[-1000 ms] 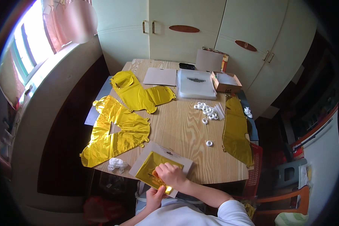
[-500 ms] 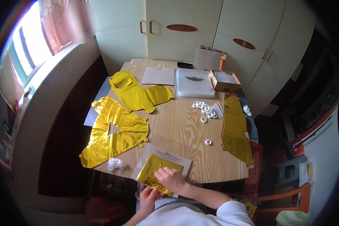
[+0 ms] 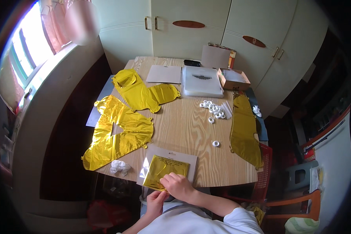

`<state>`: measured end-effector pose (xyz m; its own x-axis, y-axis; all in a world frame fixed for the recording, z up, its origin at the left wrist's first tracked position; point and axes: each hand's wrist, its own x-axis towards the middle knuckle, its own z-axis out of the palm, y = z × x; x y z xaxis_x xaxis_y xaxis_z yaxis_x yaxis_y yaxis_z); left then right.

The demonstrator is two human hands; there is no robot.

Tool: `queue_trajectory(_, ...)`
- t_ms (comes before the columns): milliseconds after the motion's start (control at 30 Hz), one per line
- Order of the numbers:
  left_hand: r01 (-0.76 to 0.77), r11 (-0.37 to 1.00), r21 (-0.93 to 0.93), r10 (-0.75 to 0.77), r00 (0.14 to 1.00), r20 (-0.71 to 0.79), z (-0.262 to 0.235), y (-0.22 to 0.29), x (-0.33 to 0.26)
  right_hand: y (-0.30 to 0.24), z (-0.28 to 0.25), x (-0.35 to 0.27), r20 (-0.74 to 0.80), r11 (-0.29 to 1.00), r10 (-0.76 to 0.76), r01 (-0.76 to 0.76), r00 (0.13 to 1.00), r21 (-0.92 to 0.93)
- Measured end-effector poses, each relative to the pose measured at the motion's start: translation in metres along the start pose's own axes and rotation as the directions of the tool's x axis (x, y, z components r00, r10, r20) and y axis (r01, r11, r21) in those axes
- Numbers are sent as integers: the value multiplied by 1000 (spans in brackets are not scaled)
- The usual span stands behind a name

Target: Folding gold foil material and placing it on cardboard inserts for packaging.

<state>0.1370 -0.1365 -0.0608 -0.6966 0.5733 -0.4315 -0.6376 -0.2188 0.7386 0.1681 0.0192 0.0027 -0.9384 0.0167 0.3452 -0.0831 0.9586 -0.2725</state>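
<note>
With the thumb and fingertips of my left hand (image 3: 156,201) closed together, I am pinching at the lower edge of a folded gold foil packet (image 3: 158,170). My right hand (image 3: 178,187) is resting on the packet's lower right part, its fingers curling inward; I cannot tell whether they are gripping anything. The packet is lying against a pale card (image 3: 185,159), and both are overlapping the near edge of the worktop (image 3: 179,121). A crumpled white piece (image 3: 120,167) is sitting by the near left corner. One flat gold foil shape (image 3: 134,134) is spreading along the left edge, another (image 3: 140,97) is lying beyond it toward the far left corner, and a third (image 3: 245,134) is stretching along the right edge. White rings (image 3: 214,109) are clustering nearer the right edge, and a stack of clear sleeves (image 3: 202,86) is lying toward the far edge.
</note>
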Motion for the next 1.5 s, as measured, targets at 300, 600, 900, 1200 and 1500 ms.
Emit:
queue_trajectory(300,86,995,-43,-84,995,44,-1,-6,9,8,-9,-23,58,985,1,-11,998,173)
queue_trajectory(600,75,997,-13,-70,975,213,-13,-12,15,6,-2,-31,-110,999,49,-47,993,20)
queue_trajectory(900,196,979,50,-200,899,389,-11,-23,19,12,-4,-40,-192,985,134,-151,972,-80)
queue_trajectory(1200,-209,612,762,-186,899,396,30,55,-4,46,-9,-45,-35,987,121,-124,992,-102)
queue_trajectory(1500,-746,-468,473,63,506,861,39,109,52,60,-18,-49,3,992,-20,20,1000,-123)
